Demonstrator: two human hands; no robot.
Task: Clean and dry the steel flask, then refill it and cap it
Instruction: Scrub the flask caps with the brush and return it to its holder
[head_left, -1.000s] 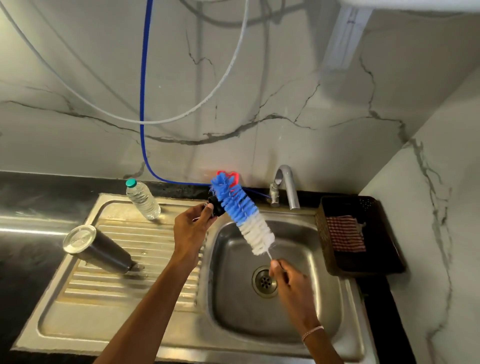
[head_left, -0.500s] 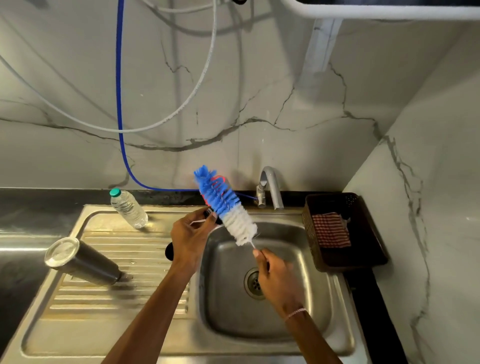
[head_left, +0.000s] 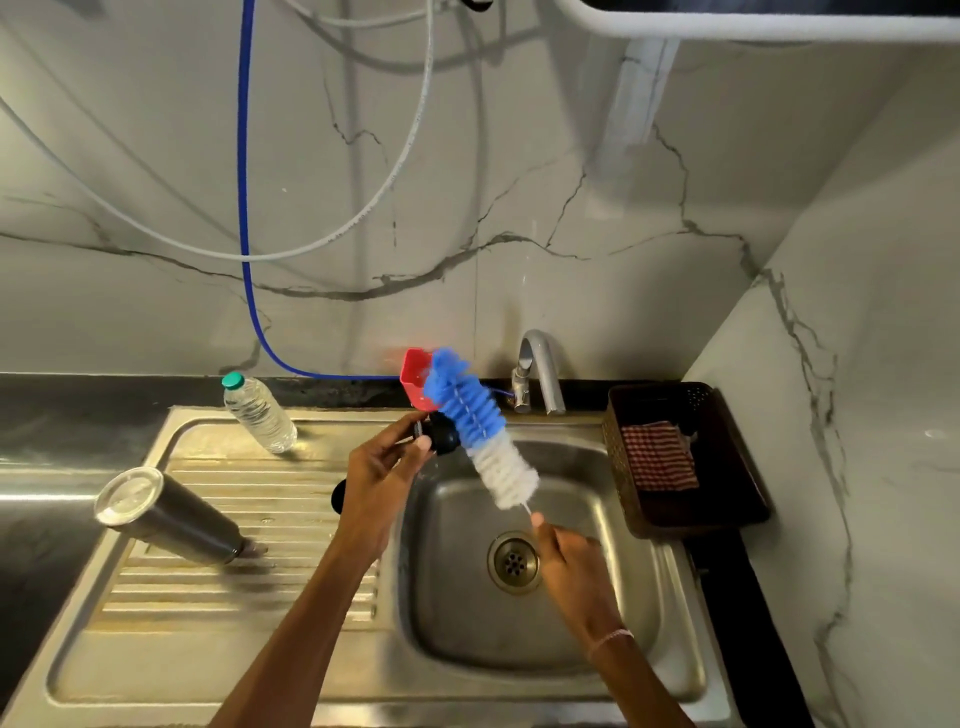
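- Left hand (head_left: 379, 467) pinches black cap (head_left: 444, 435); right hand (head_left: 566, 551) pinches bottle brush (head_left: 483, 431) by its wire stem.
- Recommended: hold black cap over sink basin (head_left: 519, 644), rotate bristles against it.

- Our right grip (head_left: 574, 561) pinches the wire stem of the blue-and-white bottle brush (head_left: 478, 421), which is tilted over the sink (head_left: 519, 639).
- Left grip (head_left: 376, 470) holds a black round piece (head_left: 444, 435) right beside the bristles.
- Steel flask (head_left: 171, 517) lies on its side on the drainboard (head_left: 234, 623), well apart.
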